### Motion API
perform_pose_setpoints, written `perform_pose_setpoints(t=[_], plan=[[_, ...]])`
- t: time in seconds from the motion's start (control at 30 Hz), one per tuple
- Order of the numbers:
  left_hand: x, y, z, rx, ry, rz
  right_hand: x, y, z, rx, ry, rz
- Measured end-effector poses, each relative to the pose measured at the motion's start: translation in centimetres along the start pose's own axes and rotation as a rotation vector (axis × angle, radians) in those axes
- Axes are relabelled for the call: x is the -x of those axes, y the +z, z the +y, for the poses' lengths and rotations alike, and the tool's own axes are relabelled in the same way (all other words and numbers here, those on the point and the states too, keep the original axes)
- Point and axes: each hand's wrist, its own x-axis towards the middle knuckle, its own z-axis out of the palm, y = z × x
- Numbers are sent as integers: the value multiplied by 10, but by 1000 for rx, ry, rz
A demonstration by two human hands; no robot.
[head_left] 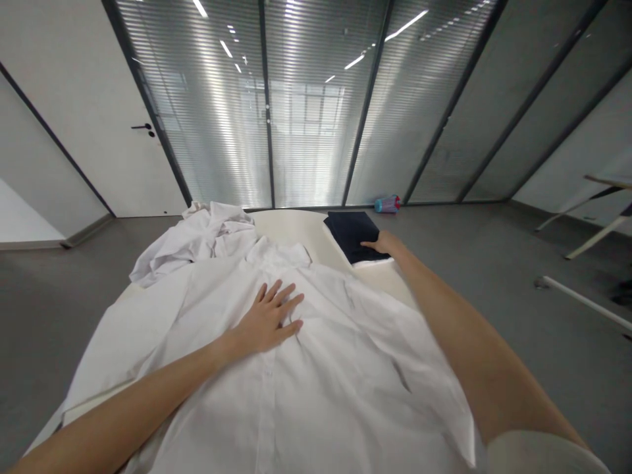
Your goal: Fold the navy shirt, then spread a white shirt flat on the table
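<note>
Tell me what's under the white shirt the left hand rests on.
The white shirt covers a pale tabletop, which shows beyond its collar. Anything else beneath is hidden; a crumpled white cloth beside it may run under.

I've got my left hand (269, 317) palm down just below the centre of the frame, fingers (284, 299) spread wide (the thumb splays out lowest, toward the right). My left arm (123, 401) reaches it from the lower left corner. Farther off, right of centre, my right hand (386, 244) lies flat with its fingers together, pointing left, at the end of my right arm (469, 342), which stretches up from the lower right.
</note>
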Motion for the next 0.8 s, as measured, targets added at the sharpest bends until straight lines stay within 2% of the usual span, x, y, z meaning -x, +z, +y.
perform_pose_setpoints(t=[0.07, 0.17, 0.27, 0.33, 0.43, 0.53, 0.63, 0.7, 0.8], plan=[[0, -1, 0, 2, -8, -10, -13, 4, -29, -14, 83, -22], [-1, -1, 0, 10, -8, -2, -26, 13, -62, -43, 131, -28], [-1, -2, 0, 22, -1, 6, -31, 19, -76, -66, 132, -33], [-1, -2, 0, 24, -2, 1, -29, 18, -72, -114, 75, -5], [-1, -3, -1, 17, -5, -13, -16, 10, -48, -179, -1, 78], [0, -2, -1, 10, -2, -10, 17, 3, -7, -111, -89, -8], [1, -1, 0, 26, 7, -4, 72, 4, 39, -49, -231, -141], [0, -3, -1, 54, -4, 19, 113, 9, 67, -12, -341, -140], [-7, -12, -8, 66, -75, 147, 167, 20, 96, -33, -420, -95]])
